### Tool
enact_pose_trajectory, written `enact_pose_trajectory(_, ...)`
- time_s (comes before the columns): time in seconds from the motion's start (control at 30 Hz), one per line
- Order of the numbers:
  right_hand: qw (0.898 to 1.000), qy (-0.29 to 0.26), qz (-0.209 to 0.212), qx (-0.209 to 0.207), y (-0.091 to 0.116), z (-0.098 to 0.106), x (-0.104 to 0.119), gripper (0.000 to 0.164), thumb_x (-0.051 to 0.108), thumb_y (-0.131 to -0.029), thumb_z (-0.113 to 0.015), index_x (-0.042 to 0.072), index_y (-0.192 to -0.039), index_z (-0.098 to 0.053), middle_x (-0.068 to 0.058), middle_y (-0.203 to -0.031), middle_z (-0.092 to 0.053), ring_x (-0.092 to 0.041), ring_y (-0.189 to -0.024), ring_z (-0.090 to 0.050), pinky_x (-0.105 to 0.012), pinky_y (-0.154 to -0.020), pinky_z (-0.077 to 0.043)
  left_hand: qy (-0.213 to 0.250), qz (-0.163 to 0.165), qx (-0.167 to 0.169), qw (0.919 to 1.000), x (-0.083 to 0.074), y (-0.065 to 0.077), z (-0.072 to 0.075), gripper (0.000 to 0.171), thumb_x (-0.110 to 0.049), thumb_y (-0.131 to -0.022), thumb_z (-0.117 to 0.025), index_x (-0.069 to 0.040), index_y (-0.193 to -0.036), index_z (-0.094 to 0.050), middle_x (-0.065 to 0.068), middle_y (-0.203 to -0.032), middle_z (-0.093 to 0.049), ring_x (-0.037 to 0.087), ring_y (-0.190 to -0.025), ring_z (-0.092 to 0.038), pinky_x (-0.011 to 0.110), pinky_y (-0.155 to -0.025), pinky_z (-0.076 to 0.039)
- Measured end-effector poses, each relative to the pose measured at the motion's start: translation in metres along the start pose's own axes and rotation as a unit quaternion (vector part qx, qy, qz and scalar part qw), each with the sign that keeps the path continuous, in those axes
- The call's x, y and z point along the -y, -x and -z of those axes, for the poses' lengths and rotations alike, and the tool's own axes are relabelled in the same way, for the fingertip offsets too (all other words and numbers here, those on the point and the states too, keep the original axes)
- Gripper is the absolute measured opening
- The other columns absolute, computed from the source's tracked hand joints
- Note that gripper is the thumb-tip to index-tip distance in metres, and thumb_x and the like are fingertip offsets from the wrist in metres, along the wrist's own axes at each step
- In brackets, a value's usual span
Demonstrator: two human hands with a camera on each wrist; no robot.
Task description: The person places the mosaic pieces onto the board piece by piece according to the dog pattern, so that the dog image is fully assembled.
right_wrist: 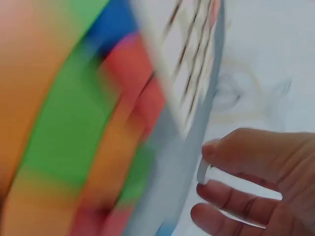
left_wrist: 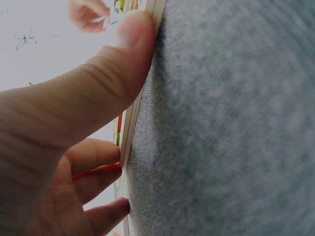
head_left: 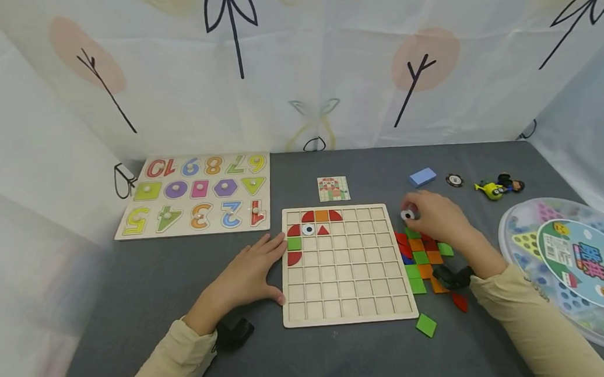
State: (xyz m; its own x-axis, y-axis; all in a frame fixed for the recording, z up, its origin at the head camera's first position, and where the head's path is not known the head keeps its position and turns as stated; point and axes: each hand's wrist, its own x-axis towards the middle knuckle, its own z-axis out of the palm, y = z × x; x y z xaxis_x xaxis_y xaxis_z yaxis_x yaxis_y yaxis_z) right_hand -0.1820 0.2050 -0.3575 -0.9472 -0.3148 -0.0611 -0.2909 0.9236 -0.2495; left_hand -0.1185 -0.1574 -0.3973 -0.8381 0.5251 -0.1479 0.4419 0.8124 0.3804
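Observation:
A wooden grid board [head_left: 340, 279] lies flat on the grey table. In its upper left cells sit red quarter-round tiles, an orange tile [head_left: 322, 215], a green tile [head_left: 294, 244], a red triangle [head_left: 323, 230] and a white eye tile [head_left: 308, 229]. My left hand [head_left: 245, 274] rests along the board's left edge, thumb and fingertips touching its side, fingers fairly straight. Above the board's upper right corner, my right hand [head_left: 438, 217] pinches a second eye tile [head_left: 408, 214] between thumb and finger; the right wrist view shows it edge-on.
Loose coloured tiles [head_left: 421, 257] lie right of the board, with a green tile [head_left: 426, 325] nearer. Behind are a pattern card [head_left: 333, 188], a number puzzle [head_left: 193, 212], a blue block [head_left: 422, 177], a round token [head_left: 454, 180] and small figures [head_left: 499, 187]. A round plastic box [head_left: 591, 267] stands right.

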Motion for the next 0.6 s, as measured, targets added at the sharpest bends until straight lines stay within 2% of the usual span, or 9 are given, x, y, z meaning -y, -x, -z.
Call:
enact_pose_trajectory(0.1,0.999,-0.015,0.047,-0.006,-0.010,-0.004,0.028,0.019,0.015,-0.079,-0.065,0.011,-0.096,-0.062,-0.005,-0.088,-0.056,-0.016,-0.065,-0.048,-0.029,-0.050,-0.038,0.001,0.002,0.000,1.0000,0.001,0.000,0.000,0.105,-0.047,-0.055,-0.079,-0.009,-0.139,-0.029,0.004,-0.147,-0.019,0.029,-0.135,-0.013,0.058,-0.100,-0.020)
enact_pose_trajectory(0.27,0.996,-0.007,0.084,0.019,-0.028,-0.018,0.067,0.022,0.017,-0.078,-0.067,0.013,-0.098,-0.062,-0.002,-0.091,-0.056,-0.016,-0.073,-0.052,-0.030,-0.057,-0.042,0.005,-0.001,0.000,1.0000,0.001,0.001,-0.002,0.105,-0.048,-0.055,-0.078,-0.010,-0.140,-0.028,0.003,-0.148,-0.019,0.029,-0.135,-0.012,0.057,-0.100,-0.020)
enact_pose_trajectory(0.43,0.994,0.014,0.105,0.031,-0.040,-0.032,0.089,0.018,0.018,-0.078,-0.067,0.016,-0.096,-0.063,0.000,-0.091,-0.057,-0.014,-0.074,-0.053,-0.030,-0.061,-0.044,0.005,-0.003,-0.002,1.0000,-0.001,0.002,0.000,0.105,-0.047,-0.055,-0.078,-0.010,-0.140,-0.028,0.004,-0.147,-0.019,0.029,-0.135,-0.013,0.057,-0.100,-0.020)
enact_pose_trajectory(0.6,0.993,0.027,0.114,0.036,-0.047,-0.041,0.099,0.017,0.017,-0.079,-0.066,0.018,-0.096,-0.065,0.002,-0.091,-0.059,-0.012,-0.073,-0.052,-0.028,-0.060,-0.043,0.001,-0.003,-0.002,1.0000,-0.001,0.001,0.001,0.105,-0.047,-0.055,-0.078,-0.010,-0.140,-0.028,0.003,-0.147,-0.019,0.029,-0.135,-0.013,0.057,-0.100,-0.020)
